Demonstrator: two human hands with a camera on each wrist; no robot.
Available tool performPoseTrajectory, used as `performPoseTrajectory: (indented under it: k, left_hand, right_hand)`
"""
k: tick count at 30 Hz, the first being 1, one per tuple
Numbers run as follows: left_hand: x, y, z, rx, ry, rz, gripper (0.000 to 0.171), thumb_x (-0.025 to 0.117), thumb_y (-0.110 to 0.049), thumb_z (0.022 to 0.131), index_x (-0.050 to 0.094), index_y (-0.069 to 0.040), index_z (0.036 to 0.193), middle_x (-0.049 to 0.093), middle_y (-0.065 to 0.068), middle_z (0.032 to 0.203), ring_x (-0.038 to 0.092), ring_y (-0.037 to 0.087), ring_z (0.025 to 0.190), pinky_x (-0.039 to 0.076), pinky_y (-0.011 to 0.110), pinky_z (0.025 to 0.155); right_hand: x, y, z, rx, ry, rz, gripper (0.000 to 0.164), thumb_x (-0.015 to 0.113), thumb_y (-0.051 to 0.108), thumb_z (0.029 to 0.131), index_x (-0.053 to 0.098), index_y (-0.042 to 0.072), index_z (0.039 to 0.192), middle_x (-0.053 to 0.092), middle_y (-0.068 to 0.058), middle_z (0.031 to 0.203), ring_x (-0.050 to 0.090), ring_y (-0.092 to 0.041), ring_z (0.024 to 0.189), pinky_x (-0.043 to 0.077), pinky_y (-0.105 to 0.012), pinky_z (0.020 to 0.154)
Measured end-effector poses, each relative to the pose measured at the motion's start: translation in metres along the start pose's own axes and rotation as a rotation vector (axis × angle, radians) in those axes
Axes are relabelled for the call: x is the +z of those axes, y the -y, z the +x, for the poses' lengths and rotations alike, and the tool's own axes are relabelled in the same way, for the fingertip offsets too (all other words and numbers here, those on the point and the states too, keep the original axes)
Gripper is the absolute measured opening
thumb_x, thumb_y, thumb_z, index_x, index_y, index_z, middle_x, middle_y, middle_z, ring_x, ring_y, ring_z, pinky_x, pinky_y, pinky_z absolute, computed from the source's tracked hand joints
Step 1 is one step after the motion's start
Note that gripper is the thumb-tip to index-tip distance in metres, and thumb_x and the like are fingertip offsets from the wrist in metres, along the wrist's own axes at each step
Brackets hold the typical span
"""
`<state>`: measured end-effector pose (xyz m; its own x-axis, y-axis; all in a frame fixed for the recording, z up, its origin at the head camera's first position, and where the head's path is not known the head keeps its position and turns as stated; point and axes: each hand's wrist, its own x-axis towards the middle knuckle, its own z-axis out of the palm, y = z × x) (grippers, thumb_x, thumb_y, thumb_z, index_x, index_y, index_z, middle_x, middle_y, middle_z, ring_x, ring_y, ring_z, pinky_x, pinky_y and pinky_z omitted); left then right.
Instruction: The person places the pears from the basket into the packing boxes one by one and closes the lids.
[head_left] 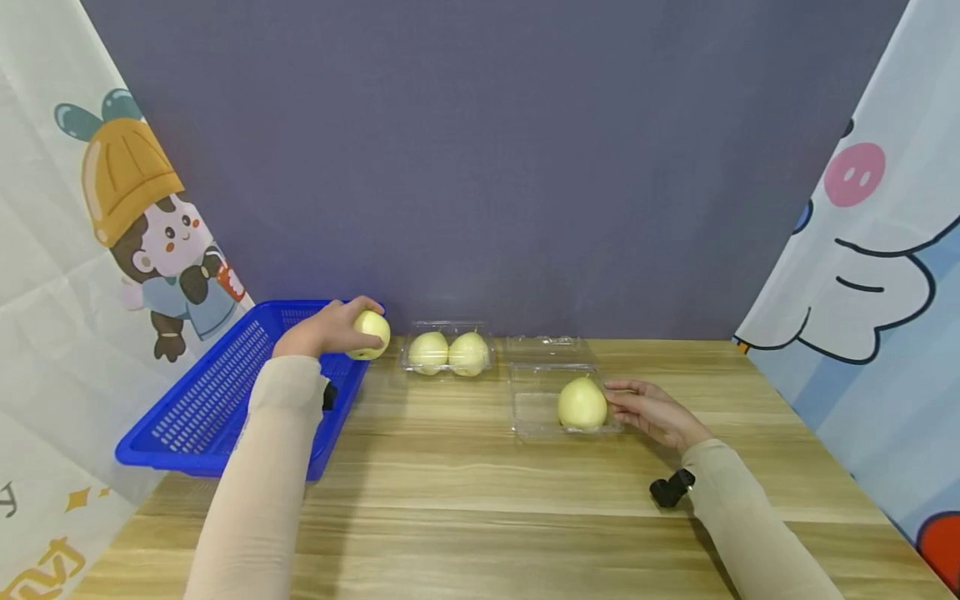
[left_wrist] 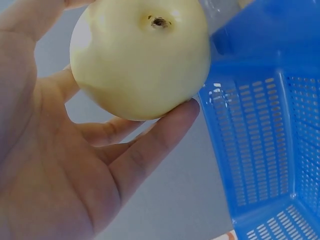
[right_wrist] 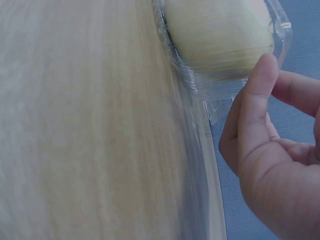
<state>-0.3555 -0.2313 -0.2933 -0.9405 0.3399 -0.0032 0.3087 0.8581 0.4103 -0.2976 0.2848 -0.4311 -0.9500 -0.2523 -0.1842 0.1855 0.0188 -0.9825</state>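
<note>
My left hand (head_left: 330, 327) grips a pale yellow pear (head_left: 370, 335) above the right rim of a blue plastic basket (head_left: 339, 425). In the left wrist view the pear (left_wrist: 140, 55) shows its dark blossom end, with fingers curled round its side. My right hand (head_left: 656, 412) is at the right end of an open clear plastic box (head_left: 534, 408), pinching its edge between thumb and fingers. One pear (head_left: 582, 403) sits in the right half of that box. In the right wrist view, the thumb (right_wrist: 262, 75) overlaps the box's corner beside the pear.
Another clear box (head_left: 447, 367) holds two pears (head_left: 429, 353) side by side near the back edge of the wooden table (head_left: 465, 517). A grey backdrop (head_left: 510, 167) rises behind it, and printed cloths hang at left and right.
</note>
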Motion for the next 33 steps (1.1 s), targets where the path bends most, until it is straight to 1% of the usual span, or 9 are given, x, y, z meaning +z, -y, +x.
performPoseTrajectory:
  k: [4, 7, 13, 18, 23, 28, 33]
  left_hand:
    - [0.004, -0.004, 0.002, -0.003, 0.006, -0.006, 0.059, 0.070, -0.038, 0.088, 0.050, -0.020, 0.140, 0.048, 0.024, 0.122, 0.051, 0.036, 0.100, 0.049, 0.047, 0.076]
    - [0.006, -0.007, 0.003, -0.002, 0.012, -0.012, 0.059, 0.070, -0.038, 0.088, 0.050, -0.021, 0.141, 0.045, 0.023, 0.123, 0.051, 0.035, 0.098, 0.049, 0.046, 0.075]
    - [0.012, -0.016, 0.003, 0.031, 0.016, -0.011, 0.059, 0.070, -0.036, 0.087, 0.051, -0.019, 0.140, 0.046, 0.022, 0.121, 0.048, 0.033, 0.099, 0.048, 0.045, 0.076]
    - [0.018, -0.022, 0.003, 0.051, 0.022, -0.011, 0.059, 0.071, -0.037, 0.086, 0.052, -0.020, 0.139, 0.046, 0.021, 0.118, 0.049, 0.033, 0.098, 0.049, 0.045, 0.076]
    - [0.025, -0.028, 0.004, 0.062, 0.020, 0.003, 0.058, 0.072, -0.038, 0.085, 0.053, -0.023, 0.138, 0.046, 0.020, 0.118, 0.050, 0.032, 0.098, 0.049, 0.045, 0.077]
    - [0.032, -0.037, 0.001, 0.070, 0.045, -0.011, 0.059, 0.072, -0.040, 0.087, 0.052, -0.023, 0.140, 0.045, 0.021, 0.120, 0.051, 0.032, 0.098, 0.050, 0.044, 0.075]
    - [0.042, -0.045, 0.001, 0.071, 0.053, -0.009, 0.059, 0.072, -0.041, 0.086, 0.052, -0.027, 0.140, 0.046, 0.019, 0.121, 0.052, 0.032, 0.097, 0.050, 0.045, 0.074]
  right_hand:
    - [0.001, 0.000, -0.001, -0.005, -0.011, -0.004, 0.053, 0.054, 0.008, 0.103, 0.028, -0.015, 0.144, 0.060, -0.005, 0.098, 0.061, -0.008, 0.080, 0.055, -0.018, 0.070]
    - [0.003, 0.000, -0.001, -0.013, -0.008, -0.005, 0.054, 0.054, 0.008, 0.103, 0.028, -0.016, 0.144, 0.060, -0.006, 0.099, 0.061, -0.009, 0.081, 0.055, -0.019, 0.071]
    - [0.005, -0.001, -0.003, -0.010, -0.008, 0.000, 0.055, 0.054, 0.007, 0.103, 0.027, -0.016, 0.145, 0.060, -0.006, 0.098, 0.062, -0.009, 0.081, 0.055, -0.019, 0.070]
    - [0.007, -0.002, -0.005, -0.013, -0.013, 0.003, 0.054, 0.054, 0.007, 0.103, 0.028, -0.016, 0.144, 0.061, -0.006, 0.098, 0.062, -0.009, 0.081, 0.055, -0.019, 0.071]
    - [0.010, -0.004, -0.006, -0.011, -0.022, -0.004, 0.054, 0.054, 0.007, 0.103, 0.028, -0.016, 0.144, 0.061, -0.005, 0.098, 0.062, -0.008, 0.080, 0.055, -0.019, 0.070]
    - [0.011, -0.006, -0.010, -0.004, -0.035, -0.007, 0.053, 0.054, 0.008, 0.103, 0.029, -0.015, 0.144, 0.060, -0.005, 0.098, 0.061, -0.009, 0.080, 0.055, -0.019, 0.071]
    - [0.014, -0.007, -0.012, -0.009, -0.041, -0.005, 0.051, 0.054, 0.007, 0.103, 0.031, -0.014, 0.143, 0.060, -0.005, 0.098, 0.062, -0.009, 0.081, 0.055, -0.019, 0.071]
